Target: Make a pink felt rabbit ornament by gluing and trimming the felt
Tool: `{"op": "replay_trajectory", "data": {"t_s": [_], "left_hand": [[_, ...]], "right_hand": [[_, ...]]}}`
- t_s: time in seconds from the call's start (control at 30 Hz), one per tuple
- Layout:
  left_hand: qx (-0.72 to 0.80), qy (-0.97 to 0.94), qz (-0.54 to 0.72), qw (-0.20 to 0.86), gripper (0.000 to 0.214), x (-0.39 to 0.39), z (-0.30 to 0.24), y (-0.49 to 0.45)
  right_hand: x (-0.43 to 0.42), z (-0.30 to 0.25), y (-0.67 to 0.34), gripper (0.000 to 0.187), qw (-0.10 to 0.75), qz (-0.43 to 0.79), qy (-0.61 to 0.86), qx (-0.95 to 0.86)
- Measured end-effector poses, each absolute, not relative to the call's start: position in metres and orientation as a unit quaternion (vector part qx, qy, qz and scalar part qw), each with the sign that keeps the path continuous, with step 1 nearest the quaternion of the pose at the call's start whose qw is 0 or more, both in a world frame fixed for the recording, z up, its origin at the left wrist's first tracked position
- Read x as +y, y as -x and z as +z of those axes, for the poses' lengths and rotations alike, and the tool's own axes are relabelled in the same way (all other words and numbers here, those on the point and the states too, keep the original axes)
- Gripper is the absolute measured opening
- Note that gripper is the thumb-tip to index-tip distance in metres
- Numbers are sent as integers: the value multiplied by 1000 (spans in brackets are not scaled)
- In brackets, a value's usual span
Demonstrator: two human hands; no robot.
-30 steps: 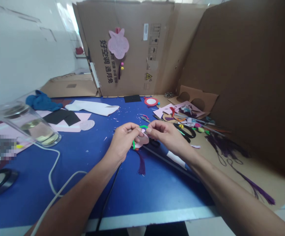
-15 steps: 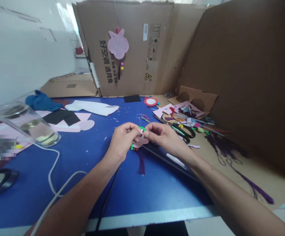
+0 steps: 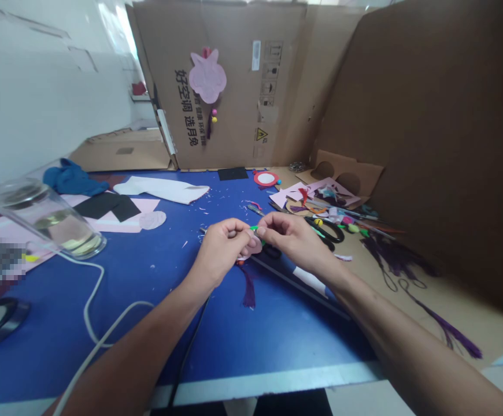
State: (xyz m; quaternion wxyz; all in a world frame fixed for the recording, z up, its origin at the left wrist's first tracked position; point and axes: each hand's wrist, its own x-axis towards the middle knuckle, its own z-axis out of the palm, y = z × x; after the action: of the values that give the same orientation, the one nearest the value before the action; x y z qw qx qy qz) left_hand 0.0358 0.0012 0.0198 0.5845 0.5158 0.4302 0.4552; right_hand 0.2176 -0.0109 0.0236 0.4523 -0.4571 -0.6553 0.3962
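Note:
Both hands meet over the middle of the blue table. My left hand [image 3: 225, 248] is closed, with a pink paper ornament [image 3: 255, 248] under its fingers and one end of a green ribbon [image 3: 254, 228] at its fingertips. From the ornament's lower edge hang a small orange-red bead [image 3: 240, 263] and a purple tassel [image 3: 248, 289]. Thumb and index finger of my right hand [image 3: 292, 237] pinch the green ribbon on the other side. Fingers hide part of the ribbon and of the ornament.
Black-handled scissors [image 3: 332, 230] lie just beyond my right hand, among paper scraps and beads. Purple tassels [image 3: 446, 326] rest on cardboard at right. A glass jar [image 3: 69, 231], white cable [image 3: 97, 318] and tape roll [image 3: 0, 320] are at left. Cardboard walls [image 3: 234, 115] stand behind.
The green ribbon now stretches between the fingertips of both hands, where before it looped behind them. My right hand has lifted slightly, and the pink ornament shows turned a little.

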Motion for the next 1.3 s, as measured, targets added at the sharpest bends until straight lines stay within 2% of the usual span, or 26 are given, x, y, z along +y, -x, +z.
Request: {"op": "replay_trajectory", "data": {"t_s": [0.23, 0.57, 0.83, 1.17, 1.3], "left_hand": [[419, -531, 440, 591, 19, -4, 18, -38], [423, -522, 459, 580, 12, 2, 19, -37], [428, -529, 434, 590, 17, -2, 17, -39], [421, -571, 445, 547, 9, 3, 17, -33], [414, -601, 429, 532, 13, 1, 15, -35]], "right_hand": [[-11, 25, -217, 20, 480, 428, 442, -625], [-9, 25, -220, 22, 463, 414, 461, -634], [-8, 21, -217, 22, 490, 421, 452, -616], [-9, 29, -226, 20, 403, 358, 470, -699], [-10, 27, -225, 20, 408, 355, 460, -705]]}}
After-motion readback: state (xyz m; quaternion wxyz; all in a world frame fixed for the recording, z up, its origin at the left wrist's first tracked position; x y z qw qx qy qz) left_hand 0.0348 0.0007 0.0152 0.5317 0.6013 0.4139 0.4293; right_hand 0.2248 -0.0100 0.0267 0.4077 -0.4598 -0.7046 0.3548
